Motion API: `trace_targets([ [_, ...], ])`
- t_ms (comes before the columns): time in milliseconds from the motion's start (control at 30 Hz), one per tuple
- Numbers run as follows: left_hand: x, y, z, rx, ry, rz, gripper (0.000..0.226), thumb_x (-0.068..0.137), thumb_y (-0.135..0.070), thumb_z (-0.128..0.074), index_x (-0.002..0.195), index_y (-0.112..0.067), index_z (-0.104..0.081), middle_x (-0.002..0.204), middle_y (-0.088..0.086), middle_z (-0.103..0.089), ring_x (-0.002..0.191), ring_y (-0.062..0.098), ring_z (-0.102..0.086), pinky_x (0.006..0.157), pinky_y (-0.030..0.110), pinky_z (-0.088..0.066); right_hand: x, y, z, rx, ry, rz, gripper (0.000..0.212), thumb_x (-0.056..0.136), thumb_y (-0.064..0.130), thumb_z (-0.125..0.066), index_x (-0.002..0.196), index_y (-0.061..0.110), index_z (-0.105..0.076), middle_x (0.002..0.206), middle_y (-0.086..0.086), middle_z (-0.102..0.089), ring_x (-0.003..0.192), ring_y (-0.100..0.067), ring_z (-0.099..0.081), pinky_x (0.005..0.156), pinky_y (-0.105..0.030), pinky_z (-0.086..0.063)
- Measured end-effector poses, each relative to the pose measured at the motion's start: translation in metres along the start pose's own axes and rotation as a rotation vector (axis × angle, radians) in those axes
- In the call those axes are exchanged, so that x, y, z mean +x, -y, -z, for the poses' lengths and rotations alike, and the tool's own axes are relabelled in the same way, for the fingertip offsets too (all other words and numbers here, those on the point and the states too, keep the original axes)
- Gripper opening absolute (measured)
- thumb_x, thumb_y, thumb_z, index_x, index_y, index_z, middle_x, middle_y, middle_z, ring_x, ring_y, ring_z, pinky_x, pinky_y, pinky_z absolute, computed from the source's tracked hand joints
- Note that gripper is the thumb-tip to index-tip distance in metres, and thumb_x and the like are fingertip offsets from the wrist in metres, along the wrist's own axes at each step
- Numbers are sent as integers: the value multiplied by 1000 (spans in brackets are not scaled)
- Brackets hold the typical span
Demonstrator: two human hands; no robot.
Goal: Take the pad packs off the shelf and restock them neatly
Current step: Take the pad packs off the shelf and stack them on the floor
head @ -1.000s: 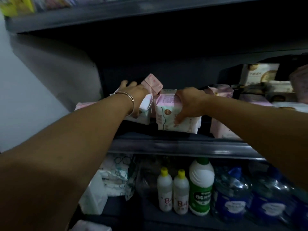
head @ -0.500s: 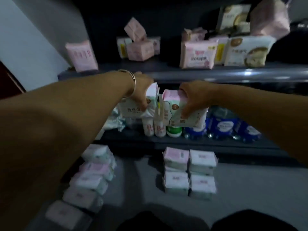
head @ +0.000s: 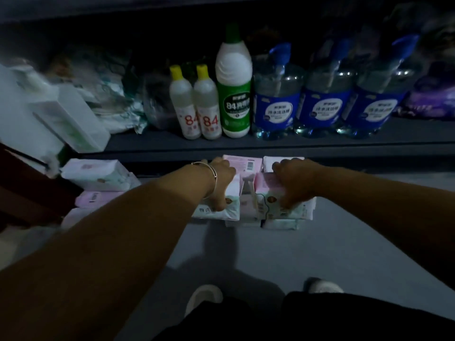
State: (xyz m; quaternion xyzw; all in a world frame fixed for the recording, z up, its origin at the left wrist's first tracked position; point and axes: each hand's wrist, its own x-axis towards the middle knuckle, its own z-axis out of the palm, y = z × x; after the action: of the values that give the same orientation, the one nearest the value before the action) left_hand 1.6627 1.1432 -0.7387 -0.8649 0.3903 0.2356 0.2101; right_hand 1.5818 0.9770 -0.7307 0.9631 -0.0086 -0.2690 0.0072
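Note:
My left hand [head: 220, 183], with a thin bangle on the wrist, grips a white and pale green pad pack [head: 227, 209]. My right hand [head: 294, 182] grips a second pad pack [head: 267, 201] with a pink top. Both packs are low over a small stack of pad packs [head: 246, 163] on the grey floor, right in front of the bottom shelf. Whether the held packs rest on the stack is hidden by my hands. More pad packs [head: 97, 174] lie in a row on the floor to the left.
The bottom shelf [head: 270, 143] holds two small 84 bottles [head: 198, 109], a tall green-labelled bottle [head: 234, 87] and three blue-labelled bottles [head: 325, 94]. White boxes and crumpled wrapped goods [head: 71, 119] sit at its left end. My shoes [head: 203, 299] stand on the floor below.
Both hands have carried the two packs down from the upper shelf to the stack on the floor. My view has dropped from the pad shelf to the bottom shelf.

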Motion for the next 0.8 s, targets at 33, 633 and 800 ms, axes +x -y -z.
trace_targets([
  [33, 9, -5, -5, 3, -10, -7, 86, 67, -41, -75, 138, -16, -33, 139, 8, -33, 128, 26, -31, 103, 43, -32, 5, -3, -10, -31, -16, 1, 80, 72, 47, -74, 134, 14, -37, 130, -9, -48, 118, -25, -47, 98, -37, -39],
  [633, 74, -41, -35, -18, -294, -64, 92, 66, -47, -77, 136, -15, -27, 133, 6, -34, 121, 25, -35, 94, 39, -35, 34, -33, -72, -108, -308, 16, 68, 84, 42, -62, 137, 14, -31, 135, -9, -37, 123, -27, -35, 100, -39, -33],
  [800, 50, -30, 8, -24, -262, -52, 87, 71, -49, -74, 138, -17, -29, 137, 4, -34, 125, 26, -33, 100, 42, -32, 15, -32, -31, -87, -324, 31, 63, 85, 45, -61, 134, 13, -37, 135, -9, -41, 124, -26, -38, 103, -39, -33],
])
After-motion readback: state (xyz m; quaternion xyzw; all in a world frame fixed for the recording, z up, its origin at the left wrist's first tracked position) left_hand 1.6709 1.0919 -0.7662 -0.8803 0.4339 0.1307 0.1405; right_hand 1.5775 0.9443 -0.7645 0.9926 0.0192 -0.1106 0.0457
